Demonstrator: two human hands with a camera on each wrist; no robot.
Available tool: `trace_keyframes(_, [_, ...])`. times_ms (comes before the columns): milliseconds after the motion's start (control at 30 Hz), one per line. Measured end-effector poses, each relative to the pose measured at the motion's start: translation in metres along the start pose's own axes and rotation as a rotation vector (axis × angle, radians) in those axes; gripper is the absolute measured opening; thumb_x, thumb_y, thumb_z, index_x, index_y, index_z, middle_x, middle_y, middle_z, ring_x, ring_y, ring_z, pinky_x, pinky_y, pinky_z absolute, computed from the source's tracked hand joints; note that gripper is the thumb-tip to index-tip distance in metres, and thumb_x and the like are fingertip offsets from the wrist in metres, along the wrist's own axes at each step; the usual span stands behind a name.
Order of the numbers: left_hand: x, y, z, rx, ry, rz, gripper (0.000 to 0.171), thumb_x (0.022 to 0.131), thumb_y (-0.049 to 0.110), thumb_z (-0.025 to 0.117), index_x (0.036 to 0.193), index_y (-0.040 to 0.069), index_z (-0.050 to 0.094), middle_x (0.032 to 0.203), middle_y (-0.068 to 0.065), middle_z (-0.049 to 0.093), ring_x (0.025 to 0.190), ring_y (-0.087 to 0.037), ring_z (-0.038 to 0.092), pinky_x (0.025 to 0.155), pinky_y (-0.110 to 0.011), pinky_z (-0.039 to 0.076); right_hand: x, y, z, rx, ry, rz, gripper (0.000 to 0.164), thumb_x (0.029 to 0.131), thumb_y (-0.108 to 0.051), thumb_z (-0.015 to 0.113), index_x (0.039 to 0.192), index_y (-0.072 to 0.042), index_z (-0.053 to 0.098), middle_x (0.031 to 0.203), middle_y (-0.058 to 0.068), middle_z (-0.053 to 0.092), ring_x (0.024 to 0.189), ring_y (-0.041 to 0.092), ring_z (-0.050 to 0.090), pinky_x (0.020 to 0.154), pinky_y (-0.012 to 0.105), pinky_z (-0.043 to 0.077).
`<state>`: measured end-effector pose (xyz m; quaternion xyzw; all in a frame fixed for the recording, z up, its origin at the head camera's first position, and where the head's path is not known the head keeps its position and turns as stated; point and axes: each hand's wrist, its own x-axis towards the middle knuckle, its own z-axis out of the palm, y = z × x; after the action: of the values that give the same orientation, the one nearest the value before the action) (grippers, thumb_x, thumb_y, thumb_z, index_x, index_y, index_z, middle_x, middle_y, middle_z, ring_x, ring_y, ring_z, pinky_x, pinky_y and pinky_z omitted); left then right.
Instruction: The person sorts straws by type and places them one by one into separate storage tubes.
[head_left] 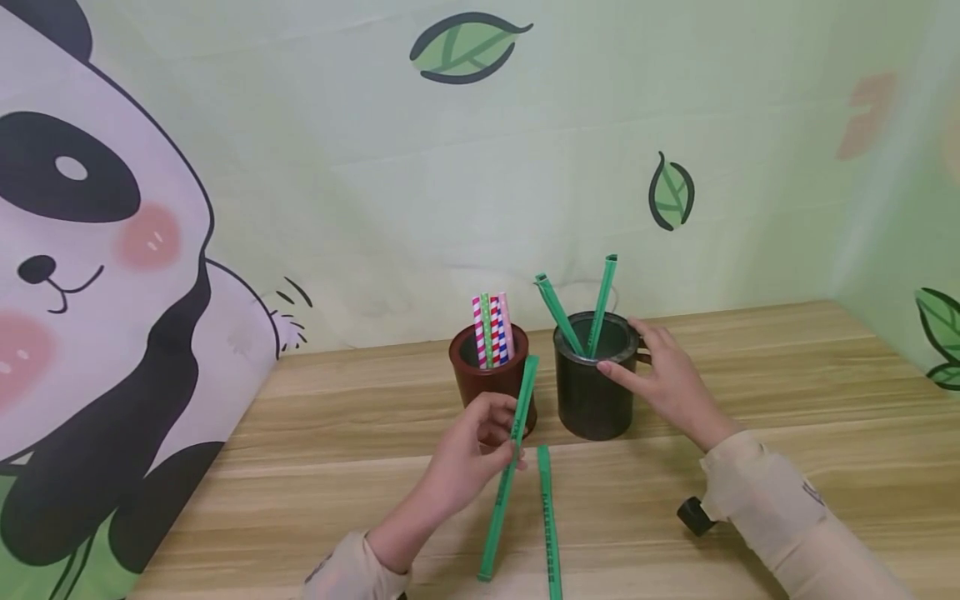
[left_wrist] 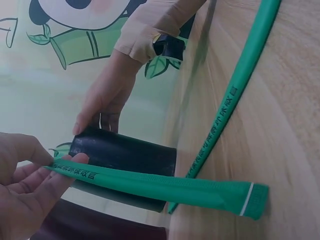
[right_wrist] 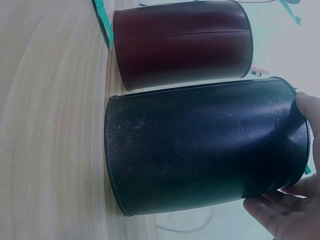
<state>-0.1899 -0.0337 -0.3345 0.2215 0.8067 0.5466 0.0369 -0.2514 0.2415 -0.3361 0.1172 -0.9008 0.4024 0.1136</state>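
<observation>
My left hand (head_left: pixel 461 458) pinches a long green wrapped straw (head_left: pixel 497 512) with dark printing, slanting above the table in front of the reddish-brown cup (head_left: pixel 478 382). My right hand (head_left: pixel 678 385) holds a black cylindrical cup (head_left: pixel 594 404) near its rim, from the right side; in the right wrist view the thumb and fingers (right_wrist: pixel 265 212) lie on either side of the upper end. Two green straws (head_left: pixel 555 307) lean inside the black cup. Another green wrapped straw (head_left: pixel 550 521) lies on the table between my forearms.
Several patterned straws (head_left: pixel 495 332) stand in the brown cup, just left of the black one. Behind the wooden table (head_left: pixel 360 400) rises a printed cloth backdrop (head_left: pixel 337 167) with a panda and leaves. A black strap piece (head_left: pixel 696 516) sticks out under my right sleeve.
</observation>
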Motion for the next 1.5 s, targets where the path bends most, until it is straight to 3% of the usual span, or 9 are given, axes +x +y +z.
trace_keyframes(233, [0.007, 0.006, -0.001, -0.037, 0.025, 0.045, 0.036, 0.091, -0.007, 0.056, 0.125, 0.004, 0.048, 0.103, -0.02, 0.063, 0.085, -0.031, 0.067, 0.075, -0.024, 0.057, 0.0, 0.001, 0.0, 0.001, -0.001, -0.004, 0.083, 0.09, -0.042, 0.064, 0.148, 0.004, 0.026, 0.145, 0.029, 0.035, 0.128, 0.044, 0.044, 0.103, 0.057, 0.042])
trace_keyframes(600, [0.027, 0.023, -0.007, -0.086, 0.043, 0.144, 0.044, 0.093, -0.007, 0.052, 0.134, 0.005, 0.041, 0.104, -0.028, 0.056, 0.086, -0.033, 0.067, 0.073, -0.029, 0.059, 0.001, 0.003, 0.002, 0.009, -0.007, 0.01, 0.084, 0.09, -0.044, 0.063, 0.149, 0.002, 0.024, 0.147, 0.027, 0.033, 0.13, 0.044, 0.042, 0.104, 0.057, 0.042])
trace_keyframes(900, [0.054, 0.043, -0.012, -0.04, 0.168, 0.356, 0.049, 0.089, -0.012, 0.054, 0.134, 0.002, 0.041, 0.095, -0.024, 0.058, 0.079, -0.037, 0.066, 0.072, -0.03, 0.059, 0.002, 0.004, 0.002, -0.008, 0.013, -0.007, 0.082, 0.09, -0.043, 0.063, 0.148, 0.001, 0.027, 0.145, 0.027, 0.036, 0.129, 0.043, 0.043, 0.104, 0.058, 0.041])
trace_keyframes(1033, [0.066, 0.051, -0.016, -0.089, 0.246, 0.372, 0.049, 0.09, -0.009, 0.053, 0.135, 0.004, 0.04, 0.097, -0.023, 0.057, 0.081, -0.039, 0.067, 0.066, -0.025, 0.057, 0.002, 0.004, 0.002, -0.001, 0.008, -0.005, 0.082, 0.09, -0.043, 0.064, 0.148, 0.001, 0.026, 0.144, 0.027, 0.037, 0.129, 0.043, 0.043, 0.104, 0.057, 0.041])
trace_keyframes(1167, [0.077, 0.06, -0.019, -0.108, 0.32, 0.395, 0.048, 0.092, -0.006, 0.054, 0.135, 0.006, 0.04, 0.098, -0.021, 0.058, 0.082, -0.035, 0.069, 0.069, -0.025, 0.058, 0.001, 0.003, 0.002, 0.001, 0.013, -0.012, 0.081, 0.09, -0.041, 0.064, 0.148, 0.002, 0.027, 0.142, 0.027, 0.039, 0.128, 0.043, 0.044, 0.104, 0.057, 0.042])
trace_keyframes(1500, [0.096, 0.086, -0.017, -0.184, 0.398, 0.525, 0.047, 0.092, -0.006, 0.052, 0.135, 0.005, 0.037, 0.097, -0.016, 0.057, 0.083, -0.027, 0.068, 0.082, -0.037, 0.059, 0.0, 0.003, 0.001, -0.01, 0.01, -0.008, 0.081, 0.09, -0.042, 0.063, 0.148, 0.002, 0.027, 0.143, 0.027, 0.037, 0.128, 0.044, 0.044, 0.103, 0.058, 0.041])
